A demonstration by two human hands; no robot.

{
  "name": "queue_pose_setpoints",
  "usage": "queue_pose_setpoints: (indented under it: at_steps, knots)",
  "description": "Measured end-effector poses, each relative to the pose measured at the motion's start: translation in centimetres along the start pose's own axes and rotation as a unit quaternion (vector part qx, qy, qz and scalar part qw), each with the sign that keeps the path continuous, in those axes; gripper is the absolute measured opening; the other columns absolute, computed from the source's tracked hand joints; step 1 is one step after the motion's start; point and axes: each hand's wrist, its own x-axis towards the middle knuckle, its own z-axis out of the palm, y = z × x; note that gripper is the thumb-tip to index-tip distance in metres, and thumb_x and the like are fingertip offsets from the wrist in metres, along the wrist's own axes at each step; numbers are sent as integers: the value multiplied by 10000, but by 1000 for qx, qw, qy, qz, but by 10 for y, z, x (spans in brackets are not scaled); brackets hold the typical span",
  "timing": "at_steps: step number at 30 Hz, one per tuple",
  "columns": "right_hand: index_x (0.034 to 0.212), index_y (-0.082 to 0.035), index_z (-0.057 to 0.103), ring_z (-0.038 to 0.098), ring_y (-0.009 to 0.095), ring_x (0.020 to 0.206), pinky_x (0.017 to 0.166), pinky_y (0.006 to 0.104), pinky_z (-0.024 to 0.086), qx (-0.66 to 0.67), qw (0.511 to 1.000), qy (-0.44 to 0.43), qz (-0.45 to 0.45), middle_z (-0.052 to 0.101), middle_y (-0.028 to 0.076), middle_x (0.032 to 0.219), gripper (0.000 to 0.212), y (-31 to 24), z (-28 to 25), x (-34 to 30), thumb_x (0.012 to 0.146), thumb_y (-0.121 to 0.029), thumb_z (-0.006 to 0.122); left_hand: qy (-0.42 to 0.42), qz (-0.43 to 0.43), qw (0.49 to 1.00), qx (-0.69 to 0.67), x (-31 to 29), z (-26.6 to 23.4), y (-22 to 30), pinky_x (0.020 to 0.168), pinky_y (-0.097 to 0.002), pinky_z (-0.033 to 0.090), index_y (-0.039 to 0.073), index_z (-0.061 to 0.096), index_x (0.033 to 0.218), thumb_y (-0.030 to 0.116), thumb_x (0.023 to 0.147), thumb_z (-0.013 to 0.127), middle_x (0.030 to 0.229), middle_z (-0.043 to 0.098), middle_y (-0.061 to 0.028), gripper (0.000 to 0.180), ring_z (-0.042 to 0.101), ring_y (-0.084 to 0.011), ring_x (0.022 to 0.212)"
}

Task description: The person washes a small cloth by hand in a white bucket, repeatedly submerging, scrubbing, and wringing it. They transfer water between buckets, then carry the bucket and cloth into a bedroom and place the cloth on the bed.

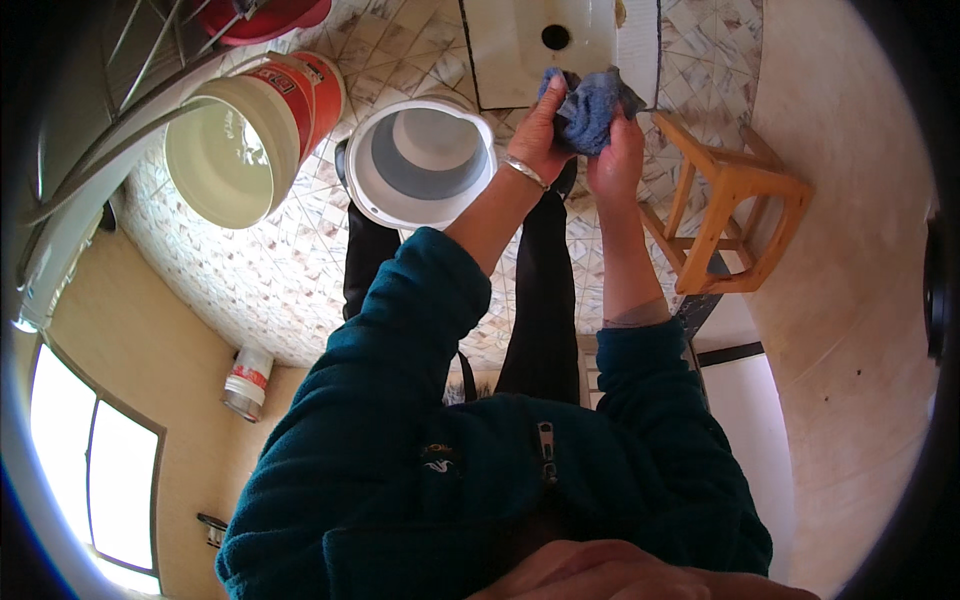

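Observation:
A bunched-up blue-grey cloth [590, 110] is gripped between my two hands, in front of the white squat toilet pan [520, 85]. My left hand [540, 135], with a silver bangle at the wrist, closes on the cloth's left side. On the other side my right hand [618, 160] holds it with curled fingers. Just left of my left hand stands a white basin [485, 195] with greyish water in it. Both teal sleeves are pushed up off my forearms.
A red and white bucket [310, 95] of water stands at the left, with a hose [110, 155] over its rim. Beyond it is a red basin [270, 25]. To the right is a wooden stool [740, 210] by the wall [850, 330]. Patterned tiles [280, 280] cover the floor.

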Motion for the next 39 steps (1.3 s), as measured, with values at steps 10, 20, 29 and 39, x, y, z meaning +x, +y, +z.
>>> queue_pose_setpoints:
  at_steps: [10, 20, 29, 39]
  knots:
    - [1411, -87, 234, 589, 256, 943, 836, 316, 477, 33, 995, -49, 86, 592, 175, 1073, 667, -15, 10, 45, 841, -90, 582, -59, 99, 984, 137, -10, 17, -1, 857, -271, 459, 29, 531, 1158, 221, 833, 694, 1061, 605, -30, 412, 564, -119, 951]
    - [1070, 15, 587, 578, 134, 790, 711, 263, 468, -331, 939, -39, -81, 630, 65, 918, 233, -21, 0, 92, 842, -31, 572, -197, -45, 849, 489, 25, 27, 52, 741, -294, 493, 54, 594, 1038, 262, 745, 759, 902, 638, -30, 395, 591, -117, 847]
    - [988, 13, 593, 610, 372, 844, 776, 404, 473, -678, 729, -60, -71, 644, 201, 881, 351, -3, -13, 124, 781, -269, 613, 0, 184, 443, 878, 55, 33, 16, 714, -365, 521, 18, 621, 932, 454, 642, 745, 869, 652, -191, 539, 647, -329, 810]
    - [1424, -224, 263, 387, 389, 1238, 953, 536, 407, 107, 979, -153, 76, 302, 193, 1416, 778, -89, -23, 31, 790, -480, 634, -128, -61, 974, 174, -31, 55, -10, 659, -364, 535, 37, 627, 995, 213, 693, 773, 915, 656, -90, 379, 640, -186, 861]
